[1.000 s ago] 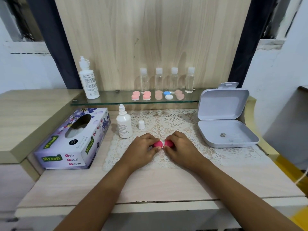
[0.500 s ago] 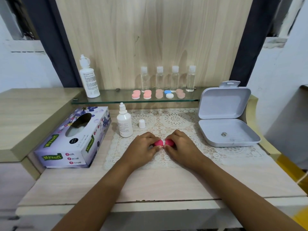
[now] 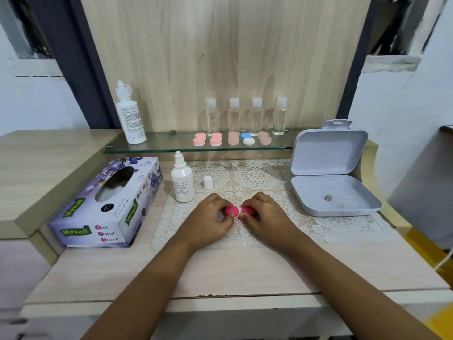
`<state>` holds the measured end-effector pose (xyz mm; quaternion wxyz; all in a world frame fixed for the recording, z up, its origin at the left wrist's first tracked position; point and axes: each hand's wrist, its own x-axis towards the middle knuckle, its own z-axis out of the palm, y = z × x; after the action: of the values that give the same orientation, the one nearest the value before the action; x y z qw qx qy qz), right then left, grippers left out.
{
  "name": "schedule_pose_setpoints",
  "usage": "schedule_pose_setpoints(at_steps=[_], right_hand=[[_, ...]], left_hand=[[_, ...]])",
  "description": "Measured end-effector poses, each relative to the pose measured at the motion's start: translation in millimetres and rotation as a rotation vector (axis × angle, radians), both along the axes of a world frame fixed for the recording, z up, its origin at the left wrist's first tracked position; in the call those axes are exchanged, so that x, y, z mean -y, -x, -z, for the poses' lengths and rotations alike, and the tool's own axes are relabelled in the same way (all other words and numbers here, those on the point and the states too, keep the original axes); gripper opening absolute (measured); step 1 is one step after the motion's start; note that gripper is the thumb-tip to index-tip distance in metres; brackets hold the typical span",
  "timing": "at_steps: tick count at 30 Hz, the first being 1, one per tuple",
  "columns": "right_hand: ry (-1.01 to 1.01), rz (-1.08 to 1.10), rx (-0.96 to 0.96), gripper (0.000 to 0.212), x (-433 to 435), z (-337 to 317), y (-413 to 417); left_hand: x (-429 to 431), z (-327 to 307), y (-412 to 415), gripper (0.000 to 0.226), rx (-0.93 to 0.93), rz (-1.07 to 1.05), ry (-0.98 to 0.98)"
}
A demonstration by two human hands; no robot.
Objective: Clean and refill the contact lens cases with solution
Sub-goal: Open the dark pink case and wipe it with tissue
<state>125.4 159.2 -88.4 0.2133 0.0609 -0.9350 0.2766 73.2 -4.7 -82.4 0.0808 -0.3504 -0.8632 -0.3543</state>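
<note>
A contact lens case (image 3: 239, 211) with two bright pink caps and a white body lies on the lace mat (image 3: 257, 182). My left hand (image 3: 208, 219) pinches its left cap and my right hand (image 3: 266, 215) pinches its right cap, fingers curled round them. An uncapped white solution bottle (image 3: 182, 181) stands just left of my hands, with its small white cap (image 3: 208, 182) beside it. Several more lens cases (image 3: 231, 139), pale pink and one blue-and-white, sit in a row on the glass shelf (image 3: 171, 147).
A tissue box (image 3: 107, 204) lies at the left. An open grey box (image 3: 329, 173) sits at the right. On the shelf stand a taller white bottle (image 3: 130, 116) and several small clear bottles (image 3: 246, 115). The desk's front edge is near me.
Both hands stay on the pink case; the fingers have shifted slightly on the caps. The camera has moved a little.
</note>
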Motion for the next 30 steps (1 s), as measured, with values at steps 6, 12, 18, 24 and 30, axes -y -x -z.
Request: schedule_pose_setpoints(at_steps=[6, 12, 18, 24, 30], right_hand=[[-0.008, -0.002, 0.005, 0.020, -1.0, -0.1, -0.1], [-0.005, 0.004, 0.007, 0.019, -0.9, 0.0, 0.5], [-0.005, 0.010, 0.011, 0.019, -1.6, 0.8, 2.1], [-0.012, 0.002, 0.008, 0.019, -2.0, 0.1, 1.0], [-0.003, 0.003, 0.008, 0.020, -1.7, 0.4, 0.9]], left_hand=[[-1.4, 1.0, 0.9, 0.031, 0.004, -0.044, 0.042], [0.8, -1.1, -0.5, 0.052, 0.048, 0.049, 0.060], [2.0, -0.2, 3.8, 0.024, 0.055, 0.019, 0.002], [3.4, -2.1, 0.5, 0.033, 0.099, 0.036, 0.040], [5.2, -4.7, 1.3, 0.041, 0.055, 0.112, 0.051]])
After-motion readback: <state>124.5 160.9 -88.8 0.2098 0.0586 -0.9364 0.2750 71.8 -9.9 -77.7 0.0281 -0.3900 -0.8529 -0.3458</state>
